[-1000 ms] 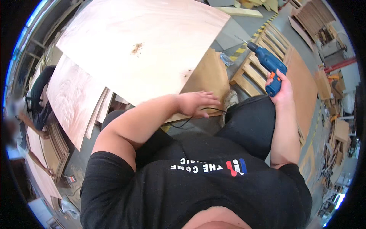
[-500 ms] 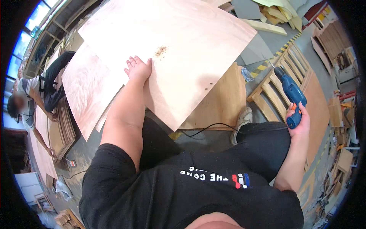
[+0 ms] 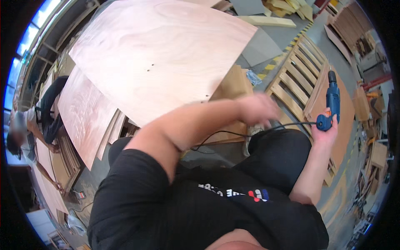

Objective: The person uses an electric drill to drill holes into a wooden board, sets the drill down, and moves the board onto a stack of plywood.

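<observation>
My right hand (image 3: 325, 130) grips a blue corded power drill (image 3: 333, 98) by its handle, the bit pointing toward the far side. My left arm reaches across my body. My left hand (image 3: 259, 109) is smeared by motion above the black cord (image 3: 287, 124), so its fingers cannot be made out; whether it touches the cord is unclear. Before me lies a large pale plywood panel (image 3: 166, 54), with two small holes near its middle and more by its right edge. A second panel (image 3: 85, 112) shows beneath it on the left.
A slatted wooden pallet (image 3: 296, 75) lies at the right, beside a brown board (image 3: 342, 125). At the left a co-worker (image 3: 27, 121) bends over stacked boards (image 3: 66, 156). Wood offcuts (image 3: 287, 7) are heaped at the far right. The drill's cord crosses near my right knee.
My left hand has left the panel and swung right toward the cord. The sawdust pile is gone from the panel, showing two holes. The drill now points more straight away from me.
</observation>
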